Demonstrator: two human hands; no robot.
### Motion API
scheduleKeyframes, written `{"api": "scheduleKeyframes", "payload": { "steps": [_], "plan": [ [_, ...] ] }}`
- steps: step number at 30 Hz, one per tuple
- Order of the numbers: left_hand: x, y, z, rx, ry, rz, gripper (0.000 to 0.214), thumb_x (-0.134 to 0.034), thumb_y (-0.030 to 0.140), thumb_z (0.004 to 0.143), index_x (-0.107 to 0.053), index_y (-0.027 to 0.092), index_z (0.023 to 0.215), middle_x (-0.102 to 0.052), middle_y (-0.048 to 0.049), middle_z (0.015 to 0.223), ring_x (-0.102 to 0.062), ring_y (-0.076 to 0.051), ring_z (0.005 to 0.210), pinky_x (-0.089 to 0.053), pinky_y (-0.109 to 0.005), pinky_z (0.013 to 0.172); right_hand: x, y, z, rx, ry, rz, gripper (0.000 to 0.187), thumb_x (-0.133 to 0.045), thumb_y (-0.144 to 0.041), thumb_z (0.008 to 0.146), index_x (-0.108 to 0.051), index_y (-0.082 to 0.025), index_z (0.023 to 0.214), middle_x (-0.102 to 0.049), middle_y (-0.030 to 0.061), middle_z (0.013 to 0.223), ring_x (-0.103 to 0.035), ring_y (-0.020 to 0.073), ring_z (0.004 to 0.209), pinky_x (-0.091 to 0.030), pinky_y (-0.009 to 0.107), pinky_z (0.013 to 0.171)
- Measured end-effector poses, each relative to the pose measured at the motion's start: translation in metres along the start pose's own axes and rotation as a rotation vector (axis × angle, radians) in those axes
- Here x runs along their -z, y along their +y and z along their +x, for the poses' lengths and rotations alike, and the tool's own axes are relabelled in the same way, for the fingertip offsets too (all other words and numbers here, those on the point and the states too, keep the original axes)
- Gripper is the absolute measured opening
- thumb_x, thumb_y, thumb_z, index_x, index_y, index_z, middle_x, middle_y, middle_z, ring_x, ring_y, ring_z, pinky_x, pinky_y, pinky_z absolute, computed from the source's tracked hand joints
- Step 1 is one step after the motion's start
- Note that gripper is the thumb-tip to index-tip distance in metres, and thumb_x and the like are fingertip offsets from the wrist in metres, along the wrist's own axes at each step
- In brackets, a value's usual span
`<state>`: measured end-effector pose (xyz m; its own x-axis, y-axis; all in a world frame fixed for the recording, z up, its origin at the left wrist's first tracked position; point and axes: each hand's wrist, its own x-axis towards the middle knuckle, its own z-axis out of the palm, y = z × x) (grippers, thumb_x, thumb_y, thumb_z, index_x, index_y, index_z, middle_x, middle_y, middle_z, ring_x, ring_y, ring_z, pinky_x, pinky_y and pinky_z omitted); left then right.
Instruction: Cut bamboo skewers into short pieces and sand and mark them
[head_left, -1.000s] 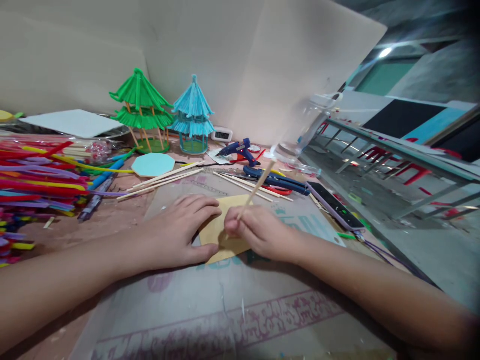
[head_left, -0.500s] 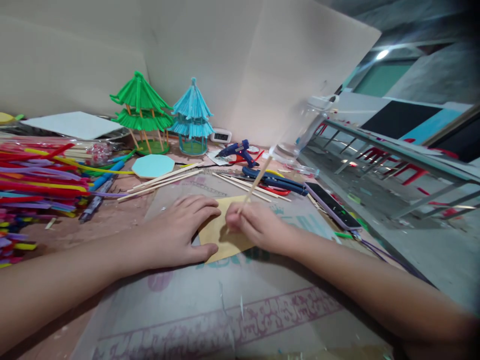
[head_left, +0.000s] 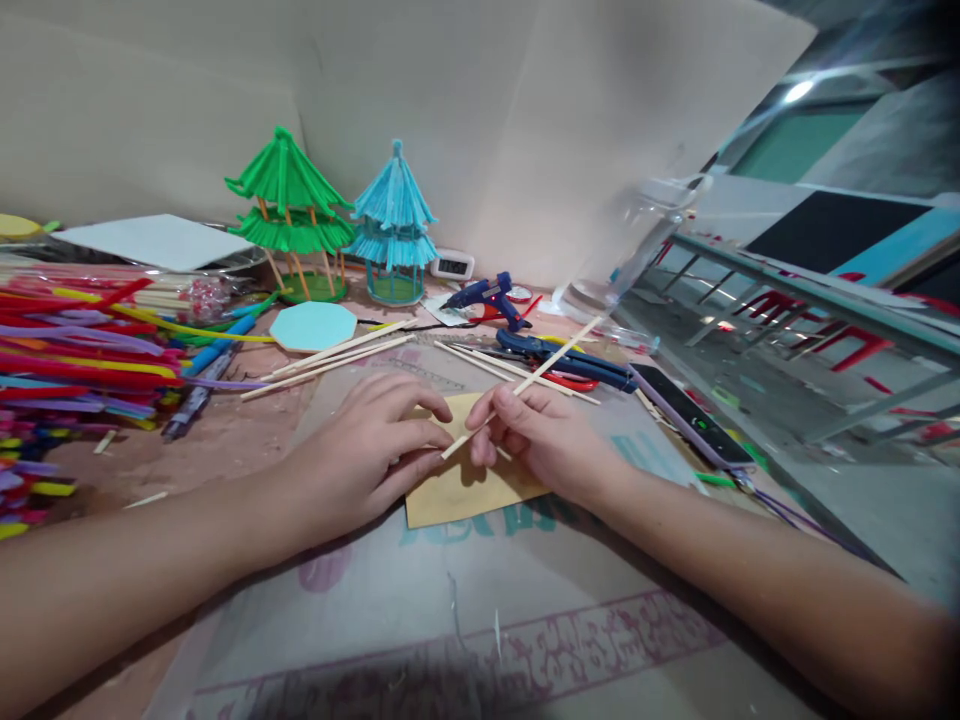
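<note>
My right hand [head_left: 536, 430] pinches a thin wooden stick [head_left: 551, 358] between thumb and fingers. The stick slants, its upper end pointing away to the right and its lower end near the fingertips of my left hand [head_left: 382, 440]. That hand is curved, thumb and fingers slightly apart; whether it touches the stick's tip I cannot tell. Below both hands lies a flat yellow-tan sheet [head_left: 457, 500], looking like sandpaper, partly covered by them. More wooden sticks [head_left: 330, 362] lie beyond my left hand, and others [head_left: 517, 372] beyond my right.
Green [head_left: 289, 195] and blue [head_left: 395, 215] pagoda models stand at the back. Nearby are a light-blue octagon [head_left: 313, 327], glue gun [head_left: 491, 295], blue-handled cutting tool [head_left: 566, 358], phone [head_left: 686, 415] and clear jar [head_left: 630, 245]. Colourful pipe cleaners [head_left: 82, 350] fill the left side.
My right hand has turned and lifted the stick from steep to a lower slant, off the sheet. My left hand's thumb has come off the sheet's edge and closer to its fingers.
</note>
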<state>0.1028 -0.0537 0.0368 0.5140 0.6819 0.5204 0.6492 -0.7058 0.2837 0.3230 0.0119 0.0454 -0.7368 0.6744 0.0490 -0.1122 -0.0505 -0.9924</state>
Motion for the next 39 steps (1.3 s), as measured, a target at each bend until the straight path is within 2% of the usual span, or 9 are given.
{"api": "scheduleKeyframes", "payload": {
  "steps": [4,9,15,19,25,29,35,39],
  "plan": [
    [0.002,0.002,0.000,-0.015,0.033,-0.003,0.016,-0.056,0.029,0.099,-0.071,0.024,0.094,-0.065,-0.0040,0.107,-0.055,-0.022,0.109,-0.040,-0.039,0.098,0.000,0.002,-0.001,0.026,-0.011,0.034,0.038,-0.062,-0.054,0.093,-0.069,-0.016,0.088,-0.073,0.0023,0.068,-0.067,0.0127,0.062,-0.054,0.025,0.064],
    [0.003,0.003,0.000,-0.019,0.028,-0.008,0.016,-0.057,0.031,0.098,-0.070,0.024,0.091,-0.065,-0.0035,0.105,-0.055,-0.022,0.108,-0.039,-0.039,0.097,-0.001,0.001,-0.001,0.026,0.000,0.024,0.038,-0.062,-0.054,0.094,-0.067,-0.016,0.088,-0.073,0.0025,0.068,-0.068,0.0133,0.061,-0.055,0.025,0.062],
    [0.005,0.007,0.001,-0.023,0.018,-0.041,0.021,-0.050,0.024,0.099,-0.071,0.023,0.094,-0.065,-0.0041,0.105,-0.055,-0.022,0.106,-0.039,-0.039,0.097,-0.003,-0.001,-0.001,0.038,0.020,0.003,0.039,-0.064,-0.054,0.092,-0.066,-0.016,0.084,-0.072,0.0016,0.064,-0.068,0.0125,0.059,-0.053,0.023,0.059],
    [0.005,0.009,0.001,-0.047,0.058,-0.059,0.018,-0.051,0.018,0.097,-0.069,0.022,0.096,-0.064,-0.0050,0.105,-0.055,-0.022,0.106,-0.041,-0.040,0.097,-0.004,-0.002,-0.002,0.040,0.034,-0.013,0.039,-0.064,-0.054,0.092,-0.067,-0.016,0.084,-0.073,0.0022,0.064,-0.069,0.0121,0.058,-0.053,0.022,0.058],
    [0.004,0.006,0.001,-0.031,0.125,-0.039,0.010,-0.060,0.017,0.094,-0.069,0.022,0.094,-0.063,-0.0046,0.102,-0.056,-0.021,0.104,-0.042,-0.041,0.094,-0.008,-0.008,-0.004,0.005,0.102,-0.068,0.041,-0.067,-0.056,0.088,-0.066,-0.016,0.082,-0.073,0.0028,0.063,-0.070,0.0127,0.057,-0.054,0.022,0.059],
    [0.004,0.006,0.002,-0.033,0.124,-0.008,0.009,-0.060,0.017,0.093,-0.067,0.022,0.090,-0.063,-0.0029,0.099,-0.056,-0.020,0.101,-0.040,-0.040,0.095,-0.013,-0.010,-0.006,-0.023,0.140,-0.093,0.043,-0.069,-0.058,0.085,-0.065,-0.016,0.083,-0.075,0.0043,0.066,-0.072,0.0150,0.060,-0.057,0.025,0.061],
    [0.006,0.008,0.002,0.059,0.111,-0.035,0.009,-0.054,0.014,0.090,-0.060,0.020,0.086,-0.061,-0.0031,0.099,-0.055,-0.021,0.100,-0.041,-0.037,0.091,-0.016,-0.010,-0.011,0.011,0.097,-0.151,0.045,-0.063,-0.061,0.089,-0.063,-0.016,0.083,-0.074,0.0043,0.068,-0.072,0.0148,0.064,-0.056,0.026,0.065],
    [0.010,0.001,0.002,0.207,0.180,-0.099,0.018,-0.038,0.017,0.097,-0.050,0.020,0.084,-0.057,-0.0045,0.094,-0.053,-0.020,0.093,-0.042,-0.036,0.083,-0.014,-0.014,-0.014,0.107,0.174,-0.256,0.046,-0.058,-0.061,0.092,-0.062,-0.017,0.080,-0.067,0.0009,0.062,-0.065,0.0113,0.059,-0.049,0.022,0.060]
  ]
}}
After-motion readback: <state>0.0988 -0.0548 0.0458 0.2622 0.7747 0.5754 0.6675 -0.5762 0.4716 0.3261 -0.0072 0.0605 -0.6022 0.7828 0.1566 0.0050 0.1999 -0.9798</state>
